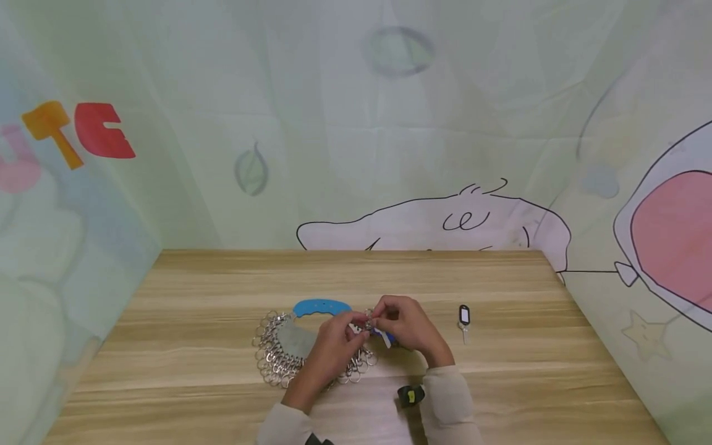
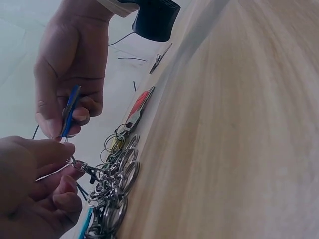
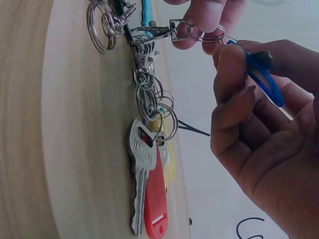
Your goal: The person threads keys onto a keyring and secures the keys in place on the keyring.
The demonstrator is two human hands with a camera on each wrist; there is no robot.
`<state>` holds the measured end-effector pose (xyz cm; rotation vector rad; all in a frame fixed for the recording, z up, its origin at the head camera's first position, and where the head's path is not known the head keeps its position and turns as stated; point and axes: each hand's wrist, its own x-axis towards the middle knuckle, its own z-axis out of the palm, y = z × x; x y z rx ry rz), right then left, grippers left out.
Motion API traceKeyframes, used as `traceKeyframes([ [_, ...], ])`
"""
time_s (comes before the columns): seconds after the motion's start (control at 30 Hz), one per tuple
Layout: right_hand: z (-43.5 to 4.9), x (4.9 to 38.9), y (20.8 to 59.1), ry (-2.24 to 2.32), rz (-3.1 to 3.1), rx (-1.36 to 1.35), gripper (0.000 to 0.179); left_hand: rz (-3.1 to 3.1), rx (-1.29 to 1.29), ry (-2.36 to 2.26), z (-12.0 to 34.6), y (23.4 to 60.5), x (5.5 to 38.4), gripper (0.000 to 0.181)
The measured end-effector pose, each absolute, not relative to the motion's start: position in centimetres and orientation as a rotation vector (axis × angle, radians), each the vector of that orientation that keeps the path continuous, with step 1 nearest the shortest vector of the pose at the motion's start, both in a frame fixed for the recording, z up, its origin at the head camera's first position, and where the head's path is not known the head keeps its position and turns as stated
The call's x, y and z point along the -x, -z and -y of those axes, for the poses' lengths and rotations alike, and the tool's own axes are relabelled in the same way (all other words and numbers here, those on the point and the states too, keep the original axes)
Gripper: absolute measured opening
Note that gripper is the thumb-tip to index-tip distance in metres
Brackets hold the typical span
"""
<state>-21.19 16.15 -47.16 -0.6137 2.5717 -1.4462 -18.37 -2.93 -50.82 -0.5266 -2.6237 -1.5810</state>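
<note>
A key holder with a blue handle, a grey plate and a fringe of metal clasps and split rings lies on the table. My left hand pinches a split ring that hangs from one swivel clasp. From the right, my right hand holds a blue key tag, its end close against that ring. Fingers partly hide where ring and tag meet. Below the hands, a key with a red tag and a yellow tag hang among the rings.
To the right on the wooden table lies a key with a black-framed tag. A black strap device is at the right sleeve. Printed cloth walls stand behind and beside the table.
</note>
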Motion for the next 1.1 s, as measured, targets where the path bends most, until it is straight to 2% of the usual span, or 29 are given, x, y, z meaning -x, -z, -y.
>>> traceKeyframes([
  [0.77,-16.36,21.26,47.14,1.407,-2.555,0.748,0.015,2.628,0.504,1.652,3.01,50.77,18.41,0.024],
  [1.1,-16.24,21.31,47.4,1.381,-2.593,0.629,0.005,2.66,0.519,1.566,3.1,50.86,18.44,0.046],
])
